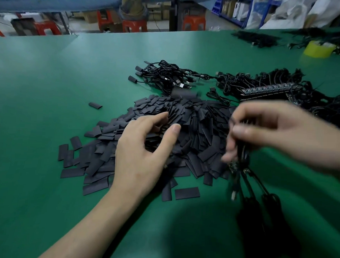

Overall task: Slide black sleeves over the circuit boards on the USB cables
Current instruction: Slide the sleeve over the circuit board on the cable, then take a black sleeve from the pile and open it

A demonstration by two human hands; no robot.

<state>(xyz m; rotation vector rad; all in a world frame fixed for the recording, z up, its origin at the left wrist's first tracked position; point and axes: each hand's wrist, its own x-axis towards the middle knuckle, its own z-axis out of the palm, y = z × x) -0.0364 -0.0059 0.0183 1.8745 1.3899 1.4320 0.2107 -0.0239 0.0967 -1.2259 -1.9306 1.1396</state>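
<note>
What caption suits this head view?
Left hand poised over the black sleeves while right hand grips USB cables above a green table.

We count 1 sleeve pile (199, 141), left hand (141, 153) & right hand (277, 132) at it, approx. 3 held cables (258, 182) beside, 1 stray sleeve (95, 105) left of it.

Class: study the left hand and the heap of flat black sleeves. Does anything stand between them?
Nothing visible does. The left hand is directly over the heap of flat black sleeves, with no other thing between. The right hand grips the bundle of black USB cables off to the side.
</note>
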